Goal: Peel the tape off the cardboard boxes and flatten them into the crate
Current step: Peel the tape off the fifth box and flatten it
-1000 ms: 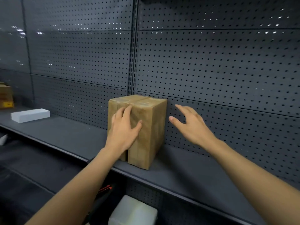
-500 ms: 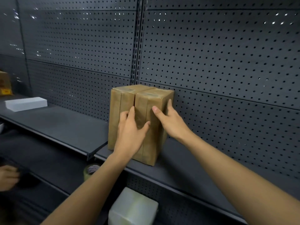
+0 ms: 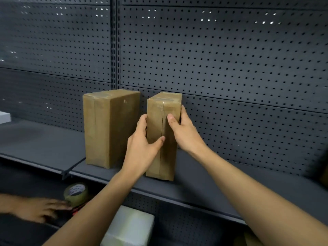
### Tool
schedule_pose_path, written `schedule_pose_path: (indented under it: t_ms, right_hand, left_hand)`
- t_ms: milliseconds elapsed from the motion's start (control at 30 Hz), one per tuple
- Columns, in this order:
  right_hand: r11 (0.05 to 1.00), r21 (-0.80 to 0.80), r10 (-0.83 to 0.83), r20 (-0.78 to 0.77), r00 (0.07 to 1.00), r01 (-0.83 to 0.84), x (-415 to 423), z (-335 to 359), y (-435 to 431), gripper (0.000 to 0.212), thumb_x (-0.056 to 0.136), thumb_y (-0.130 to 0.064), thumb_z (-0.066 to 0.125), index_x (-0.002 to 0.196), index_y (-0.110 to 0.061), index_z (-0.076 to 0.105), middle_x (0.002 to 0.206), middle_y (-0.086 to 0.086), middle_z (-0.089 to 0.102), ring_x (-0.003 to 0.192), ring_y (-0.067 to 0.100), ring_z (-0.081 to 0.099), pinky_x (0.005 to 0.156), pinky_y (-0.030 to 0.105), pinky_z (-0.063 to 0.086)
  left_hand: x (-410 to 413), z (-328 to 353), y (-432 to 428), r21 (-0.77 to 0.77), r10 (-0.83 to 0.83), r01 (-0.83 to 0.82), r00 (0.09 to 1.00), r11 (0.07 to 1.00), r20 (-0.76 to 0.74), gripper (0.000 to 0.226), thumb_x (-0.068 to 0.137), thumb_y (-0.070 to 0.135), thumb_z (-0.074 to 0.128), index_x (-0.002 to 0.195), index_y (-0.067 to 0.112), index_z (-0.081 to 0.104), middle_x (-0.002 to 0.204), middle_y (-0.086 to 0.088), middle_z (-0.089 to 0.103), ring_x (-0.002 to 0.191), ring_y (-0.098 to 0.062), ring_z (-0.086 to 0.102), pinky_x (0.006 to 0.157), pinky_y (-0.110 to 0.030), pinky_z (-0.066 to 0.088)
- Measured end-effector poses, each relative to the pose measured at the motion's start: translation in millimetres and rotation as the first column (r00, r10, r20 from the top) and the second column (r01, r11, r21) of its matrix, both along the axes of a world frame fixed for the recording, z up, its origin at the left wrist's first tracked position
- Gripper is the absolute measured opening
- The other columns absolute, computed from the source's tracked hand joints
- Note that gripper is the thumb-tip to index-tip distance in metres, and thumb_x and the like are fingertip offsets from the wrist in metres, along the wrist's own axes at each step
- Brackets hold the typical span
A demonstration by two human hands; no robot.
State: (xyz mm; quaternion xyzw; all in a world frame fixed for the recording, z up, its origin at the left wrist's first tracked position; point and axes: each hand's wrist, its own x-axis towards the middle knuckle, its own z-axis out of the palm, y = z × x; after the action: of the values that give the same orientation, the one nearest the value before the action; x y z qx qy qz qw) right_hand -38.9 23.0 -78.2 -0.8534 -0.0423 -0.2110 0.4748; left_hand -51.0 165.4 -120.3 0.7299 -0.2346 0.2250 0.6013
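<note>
Down at the far left, low in the view, another person's hand [image 3: 40, 209] lies flat just beside a roll of tape [image 3: 76, 193]. A white box [image 3: 131, 226] sits below the front edge of the shelf [image 3: 221, 185]. Up on that shelf the left box [image 3: 110, 128] stands upright and untouched, wrapped in glossy brown tape.

Just apart from it stands the right box [image 3: 164, 157], tall and narrow, near the shelf's front edge. Whether its base rests on the shelf or is just clear of it I cannot tell. The left hand [image 3: 142, 144] holds it with fingers round the left side and the thumb laid across the front face. The right hand [image 3: 184, 132] holds the other side, thumb on the front and fingers wrapped behind the right edge, so both hands are taken up with this one box. A tape seam [image 3: 162, 121] runs down the middle of its front and over the top. No crate is in view.

Judging by the easy hold, the box is probably light, stiff along its edges but liable to dent on the broad faces. The taped skin looks slick, so the corners should give a surer hold. The tape end on top looks the likeliest place to start a peel.
</note>
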Motion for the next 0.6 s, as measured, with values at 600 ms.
schedule_pose_path:
  t_ms: [600]
  right_hand:
    - [0.983,0.037,-0.183,0.075,0.98,0.18,-116.6,-15.9,-176.2,0.059,0.095,-0.059,0.042,0.151,-0.044,0.028,0.143,-0.02,0.051,0.135,0.01,0.046,0.115,0.047,0.036]
  left_hand:
    - [-70.7,-12.8,-159.6,-0.029,-0.324,0.323,0.943,0.946,-0.075,0.073,0.087,0.01,0.075,0.126,0.061,0.039,0.112,0.055,0.051,0.121,0.022,0.044,0.104,-0.023,0.042]
